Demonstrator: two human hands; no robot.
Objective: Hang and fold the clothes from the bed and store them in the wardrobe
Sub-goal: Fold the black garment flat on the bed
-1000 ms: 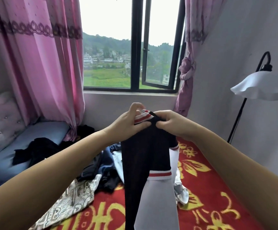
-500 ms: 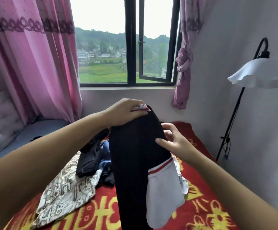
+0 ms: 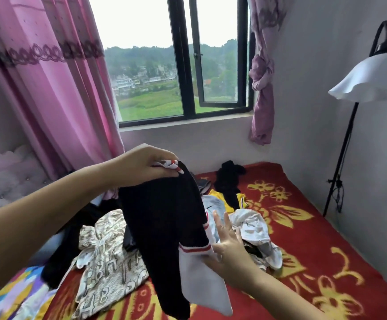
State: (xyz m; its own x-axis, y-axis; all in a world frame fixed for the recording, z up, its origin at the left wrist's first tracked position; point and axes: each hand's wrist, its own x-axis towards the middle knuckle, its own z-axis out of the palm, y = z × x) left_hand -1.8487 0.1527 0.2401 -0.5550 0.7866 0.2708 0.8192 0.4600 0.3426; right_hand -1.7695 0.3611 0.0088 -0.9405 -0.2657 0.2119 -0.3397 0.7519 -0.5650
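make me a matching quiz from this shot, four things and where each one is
Things:
1. black garment
2. lamp
3. printed top
4. knotted curtain

Places:
a. flat on the bed, left of the held cloth
b. right of the window
c. hanging from the left hand
d. by the right wall

Pairs: 1-c, 2-d, 3-a, 4-b

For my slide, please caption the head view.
Left hand holds up a black-and-white garment; right hand touches its white sleeve.

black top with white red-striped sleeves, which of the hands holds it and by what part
The left hand pinches the black knit top with white, red-striped sleeves at its striped upper edge. The right hand, fingers straight, touches a white sleeve without gripping.
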